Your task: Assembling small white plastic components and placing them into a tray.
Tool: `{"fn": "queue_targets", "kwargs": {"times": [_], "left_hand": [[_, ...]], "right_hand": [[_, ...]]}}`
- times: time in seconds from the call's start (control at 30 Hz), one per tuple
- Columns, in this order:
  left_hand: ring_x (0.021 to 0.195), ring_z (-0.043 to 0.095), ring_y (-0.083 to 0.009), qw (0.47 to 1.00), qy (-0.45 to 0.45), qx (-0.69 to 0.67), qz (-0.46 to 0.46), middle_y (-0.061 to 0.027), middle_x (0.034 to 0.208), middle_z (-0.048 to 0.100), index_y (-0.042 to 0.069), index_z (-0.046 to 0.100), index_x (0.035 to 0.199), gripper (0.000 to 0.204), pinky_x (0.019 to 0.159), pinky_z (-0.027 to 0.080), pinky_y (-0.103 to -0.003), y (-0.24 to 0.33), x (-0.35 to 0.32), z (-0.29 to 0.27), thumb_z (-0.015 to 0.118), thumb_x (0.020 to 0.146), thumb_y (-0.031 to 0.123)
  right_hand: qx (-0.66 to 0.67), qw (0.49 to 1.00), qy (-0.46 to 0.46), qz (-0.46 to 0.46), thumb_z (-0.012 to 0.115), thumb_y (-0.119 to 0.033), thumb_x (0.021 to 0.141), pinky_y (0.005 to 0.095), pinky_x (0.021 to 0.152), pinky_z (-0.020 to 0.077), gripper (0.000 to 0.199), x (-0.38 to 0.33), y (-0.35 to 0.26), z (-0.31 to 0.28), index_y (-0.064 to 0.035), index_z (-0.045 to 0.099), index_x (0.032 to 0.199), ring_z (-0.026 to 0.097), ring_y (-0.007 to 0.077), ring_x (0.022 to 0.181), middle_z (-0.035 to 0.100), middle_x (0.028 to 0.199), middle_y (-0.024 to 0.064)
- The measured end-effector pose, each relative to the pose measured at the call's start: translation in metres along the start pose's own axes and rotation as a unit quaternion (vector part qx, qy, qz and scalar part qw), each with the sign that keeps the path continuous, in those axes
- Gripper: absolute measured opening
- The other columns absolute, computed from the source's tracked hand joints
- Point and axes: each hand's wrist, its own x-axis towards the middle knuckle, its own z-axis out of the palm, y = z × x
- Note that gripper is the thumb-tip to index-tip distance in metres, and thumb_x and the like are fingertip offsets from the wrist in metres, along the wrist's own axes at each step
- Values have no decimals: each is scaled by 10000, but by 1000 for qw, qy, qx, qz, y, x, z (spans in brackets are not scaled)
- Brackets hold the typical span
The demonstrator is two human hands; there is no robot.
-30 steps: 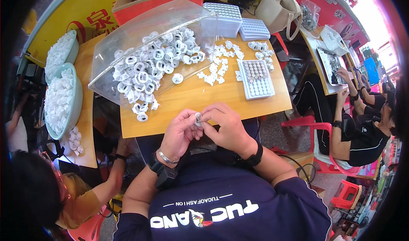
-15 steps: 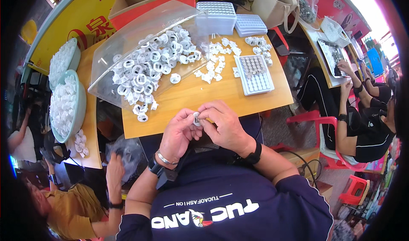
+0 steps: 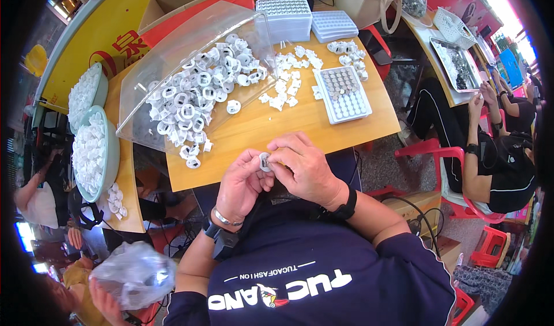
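Observation:
Between my fingertips, just off the table's near edge, is a small round white plastic part (image 3: 264, 162) with a dark slot in its middle. My left hand (image 3: 241, 180) pinches it from one side. On its other side, the thumb and fingers of my right hand (image 3: 307, 169) close on it. Beyond my hands, a clear plastic bin (image 3: 131, 104) lies tipped, with many similar white round parts (image 3: 193, 92) spilling from it. To its right lie loose small white pieces (image 3: 281, 91). A white tray (image 3: 352, 114) holds rows of small round pieces, some greyish and some white.
Stacked clear trays (image 3: 284, 23) and a red cardboard box (image 3: 199, 14) stand at the back. Two green basins (image 3: 112, 158) of white parts sit at left. One person at lower left handles a plastic bag (image 3: 135, 274); another sits at right by a metal tray (image 3: 453, 66).
My hands stay nearly in place, still holding the white part, which has turned slightly. At lower left, the other person's plastic bag has moved down and left and looks puffed out.

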Motion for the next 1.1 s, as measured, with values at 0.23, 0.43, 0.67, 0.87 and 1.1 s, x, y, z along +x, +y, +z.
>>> {"fn": "queue_targets", "kwargs": {"times": [0.23, 0.43, 0.67, 0.87, 1.1], "left_hand": [[659, 592, -151, 999, 17, 38, 15, -72, 794, 605, 18, 531, 1024, 184, 594, 481, -249, 0, -2, 1, 504, 964, 190], [662, 589, -137, 997, 25, 72, 26, -66, 801, 612, 16, 546, 1027, 186, 596, 473, -242, -2, -1, 0, 517, 958, 186], [671, 588, -135, 994, 17, 101, 25, -68, 816, 619, 20, 549, 1031, 189, 607, 469, -243, -1, 1, 5, 523, 954, 191], [683, 587, -137, 999, -6, 35, 29, -73, 833, 626, 25, 555, 1037, 194, 607, 463, -242, -11, 9, -5, 516, 961, 199], [679, 569, -200, 996, -38, -73, 37, -117, 847, 601, 20, 524, 1063, 234, 593, 455, -293, -8, 16, -18, 469, 966, 226]], "right_hand": [[-3, 1000, 0, -7, 671, 16, 713, 352, 728, 494, 157, 0, -2, 3, -38, 579, 828, 581, 289, 874, 594, 943, 94], [26, 999, -18, 7, 671, 25, 712, 352, 717, 495, 156, 0, 2, 4, -34, 576, 821, 585, 290, 866, 596, 914, 91], [140, 978, -10, 156, 668, 7, 780, 306, 663, 506, 136, -7, 5, 9, -31, 557, 849, 616, 228, 774, 598, 885, 89], [337, 874, -69, 344, 663, -50, 831, 256, 655, 501, 122, -5, 13, 1, -18, 561, 890, 607, 141, 759, 600, 839, 65], [-45, 974, 83, 204, 647, -90, 815, 320, 698, 492, 76, 16, 56, -66, -42, 646, 873, 620, 236, 765, 619, 856, 96]]}}
